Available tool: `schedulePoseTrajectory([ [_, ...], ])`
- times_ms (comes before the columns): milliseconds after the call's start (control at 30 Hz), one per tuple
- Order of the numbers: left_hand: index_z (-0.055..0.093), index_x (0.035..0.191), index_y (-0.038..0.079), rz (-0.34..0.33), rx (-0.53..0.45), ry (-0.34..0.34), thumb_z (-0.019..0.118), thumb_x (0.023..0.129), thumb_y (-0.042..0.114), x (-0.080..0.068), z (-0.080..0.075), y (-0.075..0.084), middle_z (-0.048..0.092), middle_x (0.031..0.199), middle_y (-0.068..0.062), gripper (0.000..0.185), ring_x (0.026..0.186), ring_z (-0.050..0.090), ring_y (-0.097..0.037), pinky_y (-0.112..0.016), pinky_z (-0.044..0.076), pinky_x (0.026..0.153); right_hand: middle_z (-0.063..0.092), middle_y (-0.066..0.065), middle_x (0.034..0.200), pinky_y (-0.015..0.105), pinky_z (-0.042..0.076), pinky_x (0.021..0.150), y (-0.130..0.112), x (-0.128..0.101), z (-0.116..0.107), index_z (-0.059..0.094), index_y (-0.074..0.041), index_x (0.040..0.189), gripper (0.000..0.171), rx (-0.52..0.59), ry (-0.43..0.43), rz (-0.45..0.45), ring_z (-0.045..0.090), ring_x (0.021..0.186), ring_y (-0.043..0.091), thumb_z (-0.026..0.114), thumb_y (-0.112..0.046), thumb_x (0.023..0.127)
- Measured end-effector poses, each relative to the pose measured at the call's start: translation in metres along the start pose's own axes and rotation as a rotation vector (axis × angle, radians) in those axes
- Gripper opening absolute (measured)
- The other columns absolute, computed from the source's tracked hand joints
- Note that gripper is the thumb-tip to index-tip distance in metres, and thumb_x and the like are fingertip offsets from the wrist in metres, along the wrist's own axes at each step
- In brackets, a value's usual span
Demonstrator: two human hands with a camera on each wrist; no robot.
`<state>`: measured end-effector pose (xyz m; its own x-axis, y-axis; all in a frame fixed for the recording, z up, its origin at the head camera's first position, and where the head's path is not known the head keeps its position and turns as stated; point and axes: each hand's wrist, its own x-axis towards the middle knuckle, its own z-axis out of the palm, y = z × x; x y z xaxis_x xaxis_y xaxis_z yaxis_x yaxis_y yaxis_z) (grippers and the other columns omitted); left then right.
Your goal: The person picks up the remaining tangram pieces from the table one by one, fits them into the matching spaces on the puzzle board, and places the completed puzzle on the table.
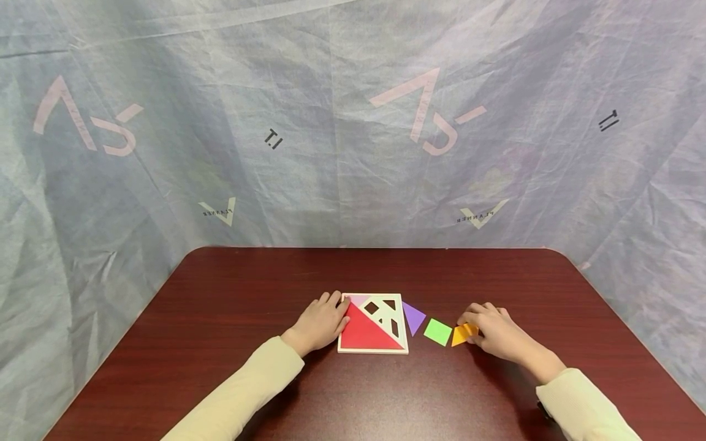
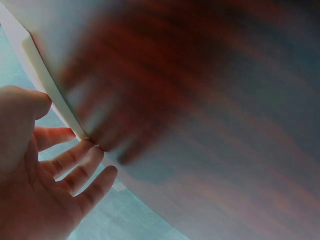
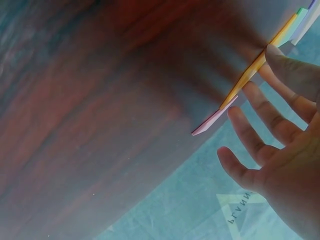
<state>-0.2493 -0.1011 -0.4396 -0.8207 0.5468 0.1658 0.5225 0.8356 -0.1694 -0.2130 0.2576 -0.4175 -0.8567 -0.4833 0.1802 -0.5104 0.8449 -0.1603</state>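
Observation:
A square white tangram tray [image 1: 405,350] lies on the table, with a large red triangle [image 1: 366,331] and a small lilac piece [image 1: 360,300] in it. Fingers fairly straight, my left hand [image 1: 322,323] rests on the tray's left edge, fingertips at the far corner; the left wrist view catches the tray edge-on. Thumb and fingers of my right hand [image 1: 499,331] pinch an orange piece [image 1: 461,335] low at the table. Just beyond it in the right wrist view lies a pink piece [image 3: 215,117], which the hand hides in the head view.
Between the tray and the right hand lie a purple triangle [image 1: 413,317], close by the tray's right edge, and a green square [image 1: 438,332]. The dark red wooden table [image 1: 248,275] ends at a grey printed cloth [image 1: 331,184] behind it.

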Motion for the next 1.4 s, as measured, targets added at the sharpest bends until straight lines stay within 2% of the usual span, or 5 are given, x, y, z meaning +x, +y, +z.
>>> schedulePoseTrajectory([
  [400,0.053,0.127,0.009,0.001,-0.003,0.003,0.047,0.093,0.035,0.0001,-0.001,-0.0003,0.051,0.117,-0.011,0.043,0.099,0.05,-0.025,-0.037,0.048,0.079,0.057,-0.004,0.092,0.045,0.037,0.072,0.001,0.002,0.0011,0.063,-0.017,0.089,0.026,-0.001,0.015,-0.007,0.049,0.087,0.02,0.076,-0.007,0.069],
  [633,0.052,0.128,0.009,-0.003,-0.011,-0.008,0.047,0.094,0.035,0.0002,-0.0003,-0.0001,0.05,0.117,-0.011,0.043,0.1,0.05,-0.025,-0.037,0.048,0.08,0.055,-0.005,0.091,0.046,0.037,0.073,0.0009,0.0037,0.003,0.061,-0.019,0.087,0.027,0.005,-0.008,0.015,0.049,0.088,0.021,0.076,-0.005,0.069],
  [1000,0.052,0.128,0.009,-0.002,-0.017,-0.005,0.047,0.093,0.034,0.0003,-0.0012,0.0001,0.051,0.117,-0.012,0.043,0.098,0.05,-0.025,-0.037,0.048,0.079,0.051,-0.009,0.083,0.041,0.035,0.072,0.0011,0.0031,0.0026,0.054,-0.019,0.086,0.031,0.017,0.005,0.009,0.047,0.084,0.017,0.077,-0.007,0.068],
  [1400,0.053,0.127,0.009,-0.003,-0.018,0.003,0.048,0.093,0.034,0.0004,-0.0001,0.0002,0.051,0.116,-0.012,0.043,0.098,0.05,-0.025,-0.037,0.048,0.079,0.056,-0.01,0.085,0.042,0.035,0.071,0.0038,0.0037,0.0006,0.064,-0.021,0.088,0.031,0.004,0.036,-0.026,0.049,0.086,0.019,0.08,-0.008,0.064],
])
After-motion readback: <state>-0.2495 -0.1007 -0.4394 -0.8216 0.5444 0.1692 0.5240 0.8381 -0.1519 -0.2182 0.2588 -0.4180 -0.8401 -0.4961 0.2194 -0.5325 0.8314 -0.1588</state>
